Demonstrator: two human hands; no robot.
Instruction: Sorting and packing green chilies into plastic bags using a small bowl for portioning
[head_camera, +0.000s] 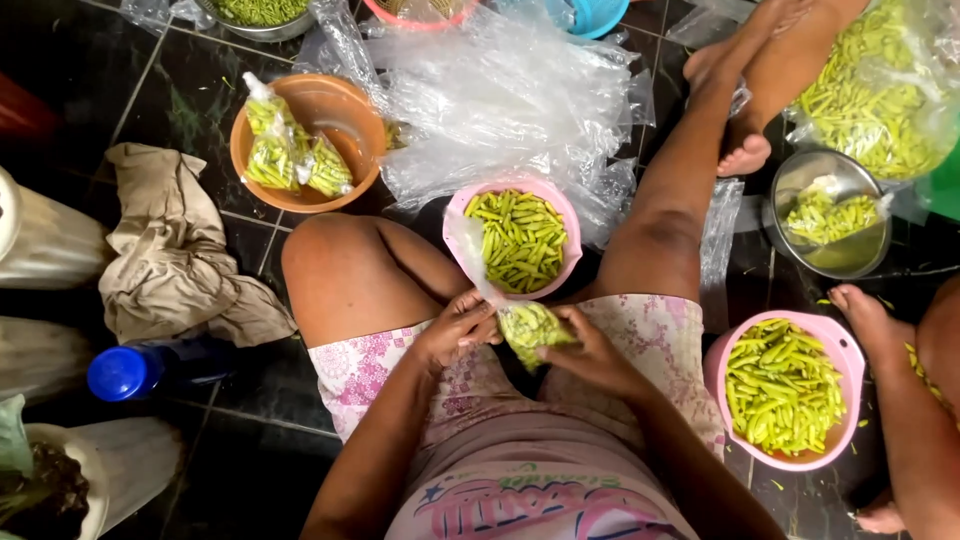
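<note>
A small clear plastic bag of green bean pods sits over her lap, left hand pinching its neck, right hand curled under it, just near the pink bowl of pods; seemingly mid-bagging, with closing the neck needing firm grip.

two pink bowls of green pods, one orange bowl, two filled bags, one steel bowl
</note>
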